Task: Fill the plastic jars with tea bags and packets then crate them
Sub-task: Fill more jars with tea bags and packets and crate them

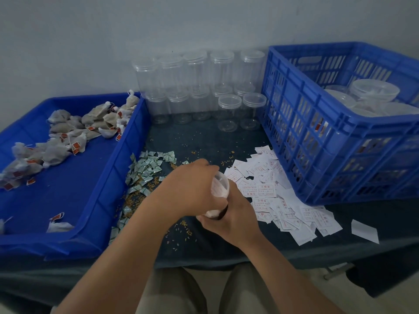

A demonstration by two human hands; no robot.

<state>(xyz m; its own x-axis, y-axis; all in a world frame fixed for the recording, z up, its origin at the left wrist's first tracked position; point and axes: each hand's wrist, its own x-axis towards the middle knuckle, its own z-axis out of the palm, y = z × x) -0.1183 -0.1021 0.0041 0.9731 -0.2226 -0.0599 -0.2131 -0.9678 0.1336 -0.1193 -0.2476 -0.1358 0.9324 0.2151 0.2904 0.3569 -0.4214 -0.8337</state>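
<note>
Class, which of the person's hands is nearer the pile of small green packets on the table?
Left. The left hand grips the jar just right of the green packets; the right hand holds the jar's lower end, farther right.

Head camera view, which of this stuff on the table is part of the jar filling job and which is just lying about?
Job: jar held by left hand and right hand; tea bags; green packets; empty jars; blue crate.
Lying about: spilled grains; lone blank paper; printed slips, though possibly jar inserts.
</note>
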